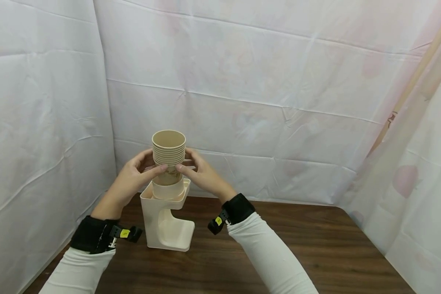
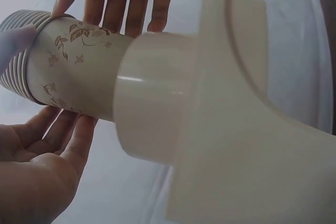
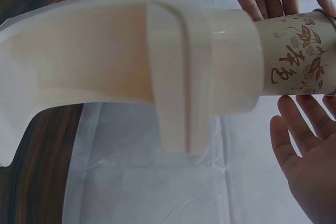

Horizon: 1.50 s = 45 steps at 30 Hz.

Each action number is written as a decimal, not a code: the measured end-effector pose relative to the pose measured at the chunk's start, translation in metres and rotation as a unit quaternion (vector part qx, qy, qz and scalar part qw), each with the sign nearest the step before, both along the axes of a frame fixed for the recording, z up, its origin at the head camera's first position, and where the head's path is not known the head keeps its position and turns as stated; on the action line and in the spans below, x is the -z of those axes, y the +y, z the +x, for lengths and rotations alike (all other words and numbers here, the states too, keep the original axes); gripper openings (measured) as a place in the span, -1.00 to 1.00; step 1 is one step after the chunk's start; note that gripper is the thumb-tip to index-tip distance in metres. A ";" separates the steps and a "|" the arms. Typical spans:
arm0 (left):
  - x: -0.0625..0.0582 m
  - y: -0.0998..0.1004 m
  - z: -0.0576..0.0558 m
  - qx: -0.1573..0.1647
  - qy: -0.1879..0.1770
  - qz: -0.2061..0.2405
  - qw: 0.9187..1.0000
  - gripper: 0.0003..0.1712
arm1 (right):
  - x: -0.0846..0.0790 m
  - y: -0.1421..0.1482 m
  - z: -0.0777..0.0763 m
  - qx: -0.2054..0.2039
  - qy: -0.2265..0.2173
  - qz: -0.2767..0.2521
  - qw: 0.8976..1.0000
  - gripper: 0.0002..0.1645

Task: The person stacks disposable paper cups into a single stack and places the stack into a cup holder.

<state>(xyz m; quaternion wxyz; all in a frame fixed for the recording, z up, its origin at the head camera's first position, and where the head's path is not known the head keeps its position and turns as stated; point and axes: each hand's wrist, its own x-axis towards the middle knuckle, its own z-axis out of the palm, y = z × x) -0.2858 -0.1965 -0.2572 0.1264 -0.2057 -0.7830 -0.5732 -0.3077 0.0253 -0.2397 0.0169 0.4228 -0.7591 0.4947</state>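
Observation:
A stack of beige paper cups (image 1: 168, 154) stands upright with its lower end in the round collar (image 1: 168, 192) of a cream plastic cup holder (image 1: 152, 222). My left hand (image 1: 134, 173) holds the stack from the left, thumb across the front and fingers round the far side. From the right, my right hand (image 1: 205, 174) holds it the same way, the two thumbs close together. Brown leaf and flower prints show on the lowest visible cup (image 2: 79, 66) in the left wrist view. Brown characters appear on the cup wall (image 3: 294, 59) in the right wrist view.
The holder stands on a dark brown wooden table (image 1: 279, 245), toward its left side. White cloth (image 1: 242, 102) hangs behind and at both sides. A wooden pole (image 1: 411, 90) slants along the right cloth. Each wrist wears a black strap with a small camera.

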 end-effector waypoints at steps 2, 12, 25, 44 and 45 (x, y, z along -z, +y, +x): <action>0.003 -0.001 -0.002 -0.001 -0.002 -0.002 1.000 -0.26 | 0.002 -0.001 -0.001 -0.001 0.006 0.001 1.000 -0.30; 0.017 -0.009 -0.007 -0.009 -0.020 -0.023 1.000 -0.19 | 0.022 -0.007 -0.014 0.009 0.001 0.003 1.000 -0.34; 0.035 -0.012 -0.009 -0.014 -0.025 -0.053 0.998 -0.20 | 0.043 -0.009 -0.026 0.017 0.006 0.018 1.000 -0.36; 0.048 -0.016 -0.009 -0.044 -0.045 -0.120 0.991 -0.08 | 0.047 -0.006 -0.020 0.051 0.017 0.068 0.996 -0.40; 0.048 -0.016 -0.009 -0.044 -0.044 -0.120 0.991 -0.08 | 0.046 -0.007 -0.019 0.049 0.014 0.065 0.997 -0.40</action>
